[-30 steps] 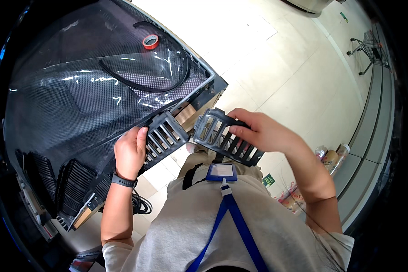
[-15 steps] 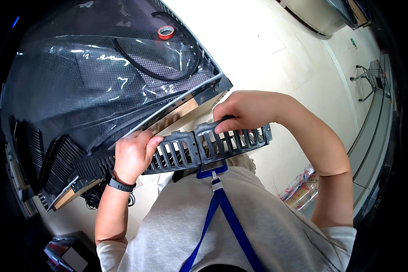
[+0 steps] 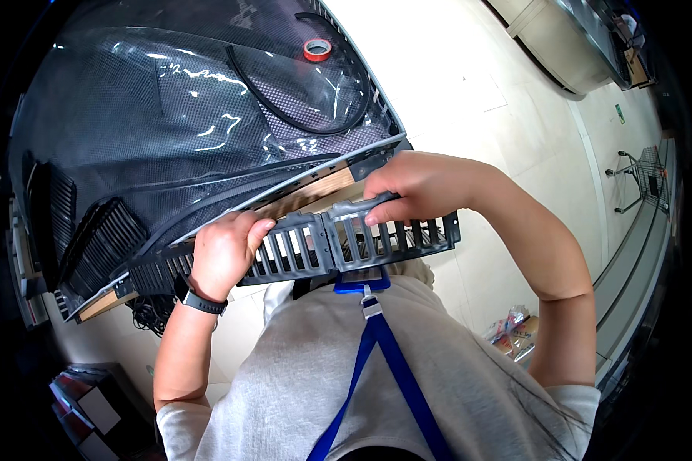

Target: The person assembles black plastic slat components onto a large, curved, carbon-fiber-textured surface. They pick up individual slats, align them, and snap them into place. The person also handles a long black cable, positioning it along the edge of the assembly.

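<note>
Fingers (image 3: 387, 210) pinch upper edges: left hand (image 3: 221, 253) on left grille (image 3: 292, 276), right hand (image 3: 419, 184) on right grille (image 3: 396, 257). Grilles meet end to end, centre frame, long axis near level, lifting slightly rightward. Seam (image 3: 331, 244) lies left of the right thumb (image 3: 378, 215), the nearer one.

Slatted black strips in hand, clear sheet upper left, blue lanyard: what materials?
Slatted strips: satin black, probably moulded plastic, painted metal possible; soft highlights.
Clear sheet: likely glossy plastic film; see-through, sharp white glare.
Blue lanyard: seemingly woven fabric, matte; no glare.
</note>
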